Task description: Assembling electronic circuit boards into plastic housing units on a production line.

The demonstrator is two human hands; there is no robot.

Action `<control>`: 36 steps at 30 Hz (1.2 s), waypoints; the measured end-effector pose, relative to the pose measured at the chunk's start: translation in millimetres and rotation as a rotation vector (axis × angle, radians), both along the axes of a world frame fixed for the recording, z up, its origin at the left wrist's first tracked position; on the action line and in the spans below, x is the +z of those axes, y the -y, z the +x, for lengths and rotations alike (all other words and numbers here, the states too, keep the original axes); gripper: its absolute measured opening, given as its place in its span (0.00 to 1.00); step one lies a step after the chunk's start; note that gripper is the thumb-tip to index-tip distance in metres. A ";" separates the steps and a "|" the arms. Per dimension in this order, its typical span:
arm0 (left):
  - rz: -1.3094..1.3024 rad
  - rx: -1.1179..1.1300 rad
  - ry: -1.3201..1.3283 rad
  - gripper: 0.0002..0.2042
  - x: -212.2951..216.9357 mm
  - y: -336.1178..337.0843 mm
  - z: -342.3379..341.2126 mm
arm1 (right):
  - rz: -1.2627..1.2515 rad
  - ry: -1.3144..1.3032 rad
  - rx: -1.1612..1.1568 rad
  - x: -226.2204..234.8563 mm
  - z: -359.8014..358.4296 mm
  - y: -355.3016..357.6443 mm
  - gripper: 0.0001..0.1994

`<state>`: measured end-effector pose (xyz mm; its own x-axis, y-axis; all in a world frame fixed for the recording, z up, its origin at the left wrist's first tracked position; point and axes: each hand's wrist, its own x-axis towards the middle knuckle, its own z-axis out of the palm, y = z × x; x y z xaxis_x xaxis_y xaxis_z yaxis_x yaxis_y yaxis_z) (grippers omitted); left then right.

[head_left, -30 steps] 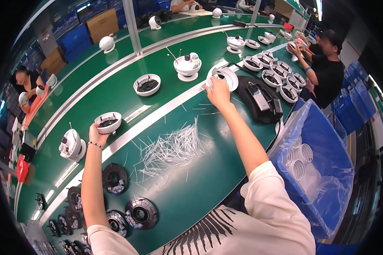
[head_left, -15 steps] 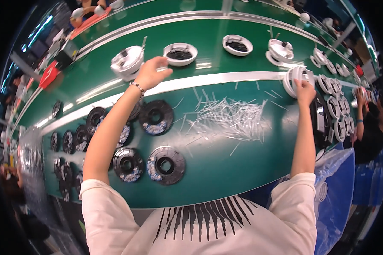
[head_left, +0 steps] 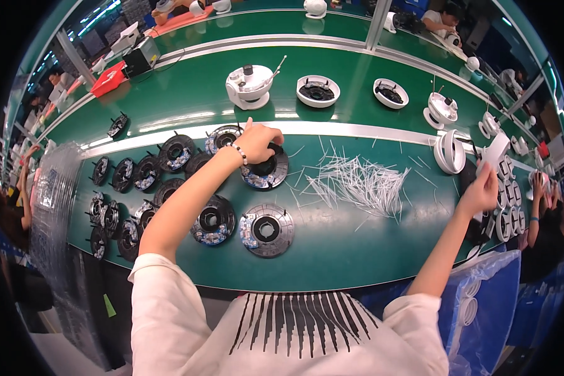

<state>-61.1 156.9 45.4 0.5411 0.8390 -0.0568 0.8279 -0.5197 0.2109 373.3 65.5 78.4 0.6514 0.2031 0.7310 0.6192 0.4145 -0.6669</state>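
My left hand (head_left: pixel 258 143), a beaded bracelet at its wrist, hovers over a black round disc (head_left: pixel 266 178) with small blue and silver parts along its rim. Its fingers are bent but apart, and nothing shows between them. The fingertips are partly hidden, so I cannot tell whether they touch the disc. At the right, my right hand (head_left: pixel 481 191) grips a white curved plastic part (head_left: pixel 496 149), slightly smeared by motion. Left of that hand stands a pair of white rings (head_left: pixel 449 152), apart from the fingers.
Loose white strips (head_left: pixel 363 182) lie heaped mid-table. Several black discs (head_left: pixel 266 230) fill the left side. White ring parts (head_left: pixel 507 194) stand in rows at right. Beyond the metal rail sit a white dome housing (head_left: pixel 249 88) and white bowls (head_left: pixel 318 92). A blue lined bin (head_left: pixel 482 307) stands lower right.
My left hand has moved from near the white housing and bowl back to the black discs. My right hand has left the white rings, shifted right and now holds a white curved part. The view has shifted.
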 end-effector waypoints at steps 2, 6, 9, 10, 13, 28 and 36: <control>-0.060 -0.018 0.138 0.14 -5.9 -3.6 -7.7 | -0.165 0.204 -0.026 -5.2 -54.8 55.9 0.06; 0.016 -0.081 0.026 0.14 -11.3 -4.8 -13.3 | -0.284 0.765 0.273 -4.7 -143.9 136.6 0.08; -0.092 -0.095 0.032 0.12 -11.2 -14.0 -14.3 | -0.413 0.698 0.501 -26.7 -162.5 169.5 0.09; -0.126 -0.113 0.110 0.10 -11.9 -16.5 -15.3 | -0.458 0.673 0.520 -33.7 -165.3 177.3 0.08; -0.163 -0.194 0.291 0.10 3.4 -16.0 -15.9 | -0.580 0.659 0.548 -52.6 -169.2 189.6 0.06; -0.741 0.364 1.622 0.11 21.6 101.0 -0.3 | -1.369 0.682 0.668 -34.9 -147.2 140.8 0.57; -0.800 0.357 1.910 0.14 6.3 161.4 46.8 | -0.441 -0.404 1.113 -26.1 -193.3 113.3 0.52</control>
<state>-14.3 -4.6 51.7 0.2090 0.9752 -0.0726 -0.6191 0.1894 0.7621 180.0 -47.8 52.3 0.1323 0.9589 0.2511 -0.2002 0.2739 -0.9407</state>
